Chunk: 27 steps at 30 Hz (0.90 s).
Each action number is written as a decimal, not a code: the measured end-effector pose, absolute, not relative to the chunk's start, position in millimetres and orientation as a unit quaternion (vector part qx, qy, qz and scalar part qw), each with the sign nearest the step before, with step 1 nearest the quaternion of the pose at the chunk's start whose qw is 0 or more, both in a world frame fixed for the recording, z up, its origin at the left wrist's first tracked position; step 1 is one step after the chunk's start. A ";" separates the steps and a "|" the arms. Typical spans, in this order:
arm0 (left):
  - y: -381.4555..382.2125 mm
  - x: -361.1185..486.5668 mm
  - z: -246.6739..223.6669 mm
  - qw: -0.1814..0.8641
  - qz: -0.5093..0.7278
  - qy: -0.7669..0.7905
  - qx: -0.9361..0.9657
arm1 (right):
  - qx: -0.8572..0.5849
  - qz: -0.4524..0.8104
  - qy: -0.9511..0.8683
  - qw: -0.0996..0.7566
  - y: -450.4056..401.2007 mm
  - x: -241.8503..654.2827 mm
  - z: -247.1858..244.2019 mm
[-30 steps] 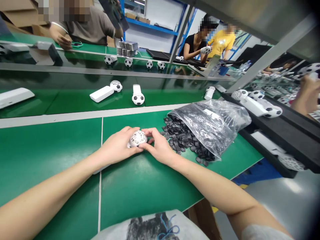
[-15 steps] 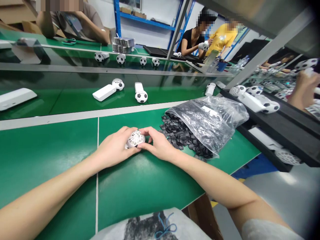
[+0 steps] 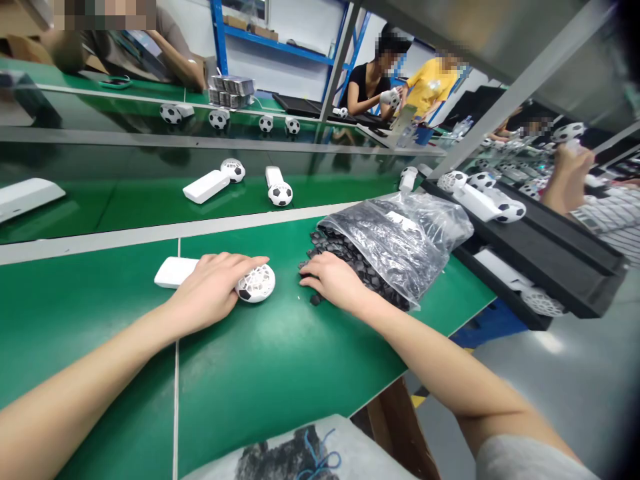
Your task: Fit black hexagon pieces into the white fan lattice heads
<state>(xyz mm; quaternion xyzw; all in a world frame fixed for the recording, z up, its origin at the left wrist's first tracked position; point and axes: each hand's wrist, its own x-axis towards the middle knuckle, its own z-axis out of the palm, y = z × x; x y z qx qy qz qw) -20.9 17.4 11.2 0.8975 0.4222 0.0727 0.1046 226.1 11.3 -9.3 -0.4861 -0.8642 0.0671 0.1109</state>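
My left hand is wrapped over a white handheld device with a football-shaped head, which lies on the green table. The head has an openwork white lattice with a few black patches, and its white handle sticks out to the left of my hand. At the near left edge of a heap of small black plastic pieces is my right hand, thumb and fingers apart and fingertips among the pieces. The heap spills from a clear plastic bag. My right palm is hidden.
Beyond the pale rail, more football-headed devices lie on a dark green belt. Black trays with white devices stand at the right. A metal post slants overhead. Several people sit or stand farther off.
My right hand has left the football head and moved right to the black pieces. My left hand has shifted slightly left with the device, whose handle now shows.
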 end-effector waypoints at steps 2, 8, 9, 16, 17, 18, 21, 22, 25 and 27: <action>17.6 -21.6 10.5 0.107 0.074 0.414 0.901 | -0.477 0.017 -0.876 0.067 7.6 221.7 -11.1; 20.2 -23.8 7.2 0.118 0.090 0.407 0.901 | -0.495 0.100 -0.851 0.143 0.5 219.1 -4.2; 20.0 -24.0 6.9 0.126 0.088 0.409 0.900 | -0.488 0.149 -0.840 0.183 -1.5 215.9 -1.0; 14.9 -20.3 5.0 0.168 0.101 0.428 0.882 | -0.414 0.349 -0.777 0.323 -12.3 178.9 6.1; 14.4 -19.1 4.3 0.167 0.106 0.432 0.880 | -0.414 0.357 -0.772 0.324 -11.8 176.0 4.4; 14.1 -17.9 3.7 0.165 0.111 0.436 0.878 | -0.416 0.360 -0.770 0.322 -11.0 174.2 2.8; 13.0 -15.2 3.3 0.166 0.118 0.444 0.873 | -0.430 0.341 -0.773 0.319 -8.0 173.3 -0.2; 12.6 -14.6 3.8 0.168 0.120 0.446 0.871 | -0.436 0.335 -0.771 0.322 -7.2 173.7 -0.5; 11.6 -13.1 5.9 0.176 0.131 0.449 0.866 | -0.460 0.373 -0.735 0.330 -5.4 174.0 -0.9; 11.8 -12.1 6.8 0.180 0.140 0.451 0.863 | -0.457 0.459 -0.687 0.328 -4.9 173.1 -2.8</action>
